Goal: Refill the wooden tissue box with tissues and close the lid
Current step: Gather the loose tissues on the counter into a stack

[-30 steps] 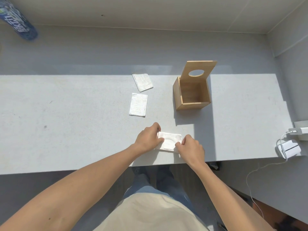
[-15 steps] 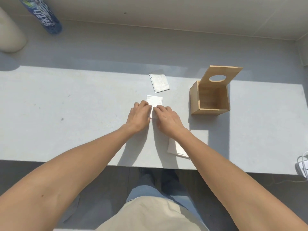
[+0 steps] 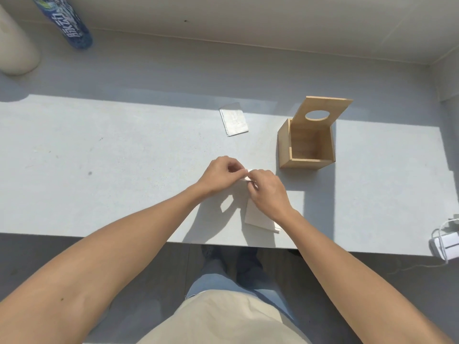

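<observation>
Both hands meet above a grey table (image 3: 99, 170); left hand (image 3: 218, 177) and right hand (image 3: 269, 194) pinch one folded tissue (image 3: 247, 178); another folded tissue (image 3: 258, 218) lies beneath the right wrist; the wooden tissue box (image 3: 306, 147) stands right, lid (image 3: 320, 111) raised.

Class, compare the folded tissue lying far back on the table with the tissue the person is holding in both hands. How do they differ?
The far tissue lies flat and untouched, while the held tissue is pinched between the left hand and right hand. The far tissue shows its whole rectangle; the held tissue is mostly hidden by fingers. The far tissue lies partly in shade, away from the hands. Both are white and outside the open wooden box.
</observation>
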